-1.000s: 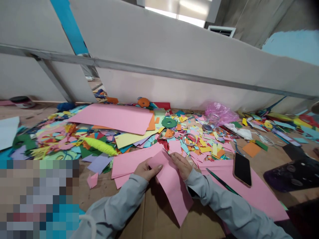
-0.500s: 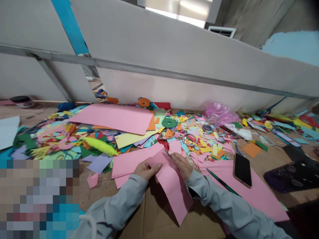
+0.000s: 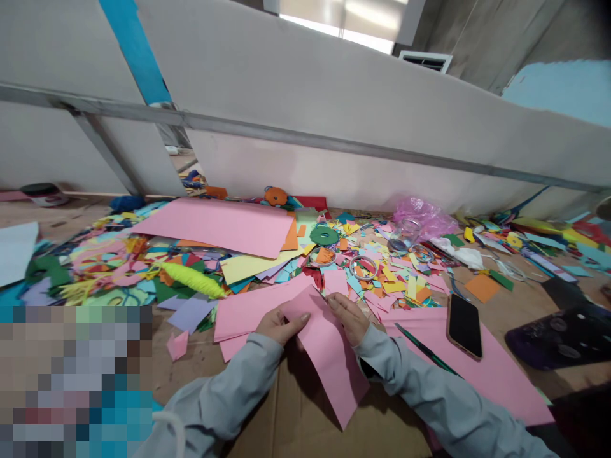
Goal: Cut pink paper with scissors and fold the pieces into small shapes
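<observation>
A pink paper sheet (image 3: 329,356) is held up in front of me, its lower end curving down over brown cardboard (image 3: 296,420). My left hand (image 3: 281,324) pinches its left edge, thumb on top. At the upper right edge my right hand (image 3: 351,318) is closed, with a thin dark pointed tool (image 3: 319,292) jutting from its fingertips against the paper; most of that tool is hidden, so its kind is unclear. More pink sheets (image 3: 233,318) lie behind my left hand. A pencil-like dark green stick (image 3: 424,348) rests beside my right forearm.
A phone (image 3: 464,326) lies on a large pink sheet (image 3: 506,375) at the right, near a dark purple object (image 3: 558,337). Colourful paper scraps (image 3: 396,273), tape rings (image 3: 363,267) and yellow yarn (image 3: 193,280) cover the table's back. A pale partition (image 3: 334,83) stands behind.
The lower end of the pink paper sheet has shifted up very slightly. Both hands keep almost the same place and grip.
</observation>
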A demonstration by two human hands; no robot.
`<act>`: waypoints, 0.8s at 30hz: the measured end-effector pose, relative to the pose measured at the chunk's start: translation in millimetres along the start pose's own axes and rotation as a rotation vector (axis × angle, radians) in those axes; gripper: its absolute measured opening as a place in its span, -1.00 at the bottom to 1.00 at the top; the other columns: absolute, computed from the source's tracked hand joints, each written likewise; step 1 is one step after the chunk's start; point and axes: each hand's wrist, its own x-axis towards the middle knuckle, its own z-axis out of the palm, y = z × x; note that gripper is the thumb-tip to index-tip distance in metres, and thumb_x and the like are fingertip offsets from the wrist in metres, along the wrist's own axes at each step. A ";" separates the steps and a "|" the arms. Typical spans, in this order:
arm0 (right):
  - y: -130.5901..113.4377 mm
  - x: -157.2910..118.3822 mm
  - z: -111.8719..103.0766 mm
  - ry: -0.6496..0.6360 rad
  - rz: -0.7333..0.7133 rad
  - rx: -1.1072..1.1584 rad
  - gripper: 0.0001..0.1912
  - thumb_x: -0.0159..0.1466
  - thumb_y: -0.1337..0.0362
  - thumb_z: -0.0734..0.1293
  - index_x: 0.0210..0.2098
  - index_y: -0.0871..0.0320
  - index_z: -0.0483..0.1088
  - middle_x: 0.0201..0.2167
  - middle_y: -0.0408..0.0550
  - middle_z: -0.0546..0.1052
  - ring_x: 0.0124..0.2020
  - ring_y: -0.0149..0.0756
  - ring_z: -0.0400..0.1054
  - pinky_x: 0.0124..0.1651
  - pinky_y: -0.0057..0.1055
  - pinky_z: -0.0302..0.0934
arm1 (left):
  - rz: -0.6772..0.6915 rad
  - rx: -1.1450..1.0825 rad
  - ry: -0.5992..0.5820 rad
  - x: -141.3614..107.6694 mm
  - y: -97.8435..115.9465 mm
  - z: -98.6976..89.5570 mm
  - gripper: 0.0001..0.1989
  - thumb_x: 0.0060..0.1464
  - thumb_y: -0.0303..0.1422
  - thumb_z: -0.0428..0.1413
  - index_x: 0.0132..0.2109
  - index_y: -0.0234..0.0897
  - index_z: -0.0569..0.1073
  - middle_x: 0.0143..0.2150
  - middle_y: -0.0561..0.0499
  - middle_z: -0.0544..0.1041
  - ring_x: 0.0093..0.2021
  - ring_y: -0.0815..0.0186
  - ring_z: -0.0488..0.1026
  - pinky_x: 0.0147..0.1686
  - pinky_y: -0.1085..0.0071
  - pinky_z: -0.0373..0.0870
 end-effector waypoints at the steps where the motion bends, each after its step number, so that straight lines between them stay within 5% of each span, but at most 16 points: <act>1: 1.9 0.4 -0.3 0.004 -0.008 0.002 -0.63 0.21 -0.06 0.22 -0.38 0.16 0.30 -0.50 -0.17 0.16 -0.46 -0.40 0.01 -0.38 -0.44 -0.04 | 0.002 0.000 -0.003 -0.5 1.1 0.6 -0.67 -0.25 -0.22 0.32 -0.36 -0.39 0.50 -0.59 0.03 0.53 -0.65 0.38 0.38 -0.62 0.47 0.32; 13: -1.0 0.5 1.4 0.031 0.000 -0.003 -0.59 0.17 -0.11 0.23 -0.41 0.15 0.30 -0.54 -0.19 0.14 -0.49 -0.41 0.00 -0.42 -0.44 -0.05 | -0.002 0.034 -0.008 -4.6 8.9 5.3 -0.67 -0.26 -0.21 0.32 -0.38 -0.37 0.49 -0.65 0.06 0.50 -0.72 0.39 0.33 -0.72 0.48 0.26; 18: 1.0 1.1 1.8 0.032 -0.003 0.016 -0.60 0.17 -0.09 0.23 -0.43 0.15 0.29 -0.54 -0.20 0.14 -0.49 -0.42 0.01 -0.41 -0.45 -0.04 | 0.039 -0.010 0.015 -3.8 7.8 5.8 -0.65 -0.30 -0.25 0.34 -0.35 -0.38 0.51 -0.55 0.00 0.55 -0.56 0.34 0.44 -0.52 0.45 0.38; 24: -0.3 0.9 2.2 0.024 0.006 0.014 -0.62 0.19 -0.07 0.22 -0.42 0.16 0.26 -0.55 -0.21 0.14 -0.50 -0.42 0.00 -0.42 -0.46 -0.06 | 0.013 -0.002 0.033 -1.8 4.2 4.5 -0.61 -0.32 -0.22 0.35 -0.35 -0.41 0.51 -0.56 -0.02 0.55 -0.59 0.31 0.43 -0.52 0.39 0.40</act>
